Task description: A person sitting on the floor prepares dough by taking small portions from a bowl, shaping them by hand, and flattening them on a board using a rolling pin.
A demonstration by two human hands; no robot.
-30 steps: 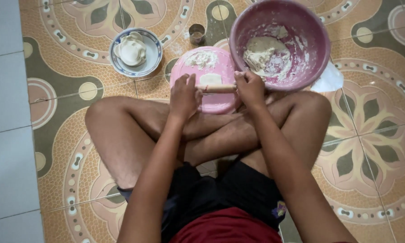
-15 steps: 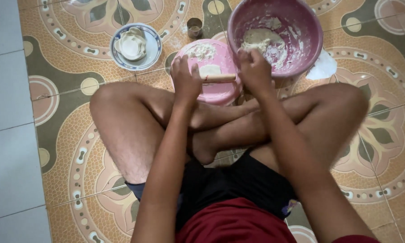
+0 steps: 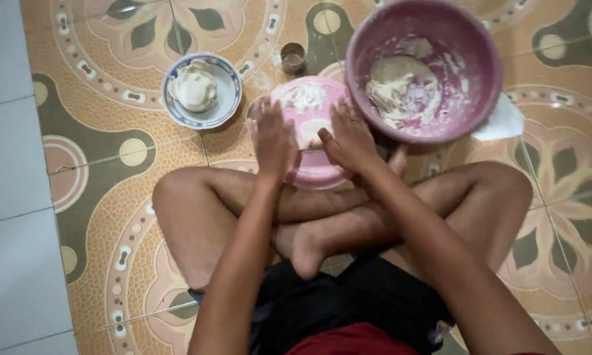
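Note:
I sit cross-legged on a patterned tile floor with a round pink board (image 3: 319,172) in front of my shins. On it lie a flattened piece of pale dough (image 3: 311,129) and a dusting of flour (image 3: 302,97). My left hand (image 3: 273,139) and my right hand (image 3: 348,137) press palm-down on the two ends of a thin wooden rolling pin (image 3: 309,150). The pin lies across the dough. Only a short stretch of it shows between my hands.
A large pink basin (image 3: 440,135) with dough and flour stands at the right, touching the board, with a white sheet (image 3: 503,121) beneath it. A blue-and-white bowl (image 3: 227,108) of dough balls sits at the left. A small metal cup (image 3: 293,58) stands behind the board.
Both hands have slid forward over the board with the rolling pin, and now cover more of it. My view has shifted, so everything sits lower in the frame.

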